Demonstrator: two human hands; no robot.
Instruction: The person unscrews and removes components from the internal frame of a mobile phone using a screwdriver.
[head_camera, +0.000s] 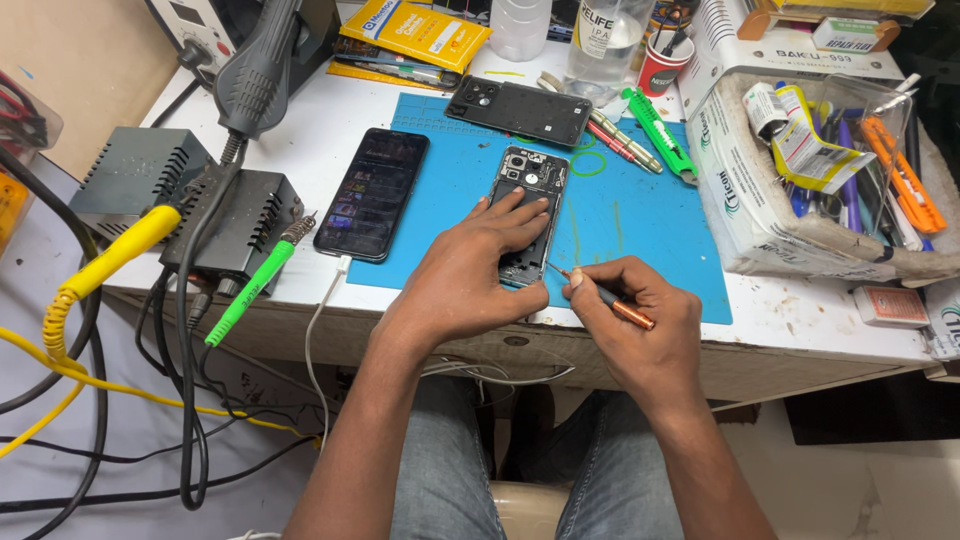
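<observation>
An opened phone (530, 180) with its back removed lies on a blue work mat (640, 230). My left hand (475, 265) lies flat over the phone's lower half and holds it down. My right hand (630, 305) grips a thin copper-coloured screwdriver (615, 300), whose tip points at the phone's lower right edge. The phone's detached dark back cover (520, 108) rests at the mat's far edge.
A second phone (372, 192) with a lit screen and a white cable lies left of the mat. Soldering stations (235, 225), a hot-air handle (255, 70) and a green-handled iron (250, 285) crowd the left. A tool-filled box (830, 170), green cutter (660, 135), bottle and red cup stand behind and right.
</observation>
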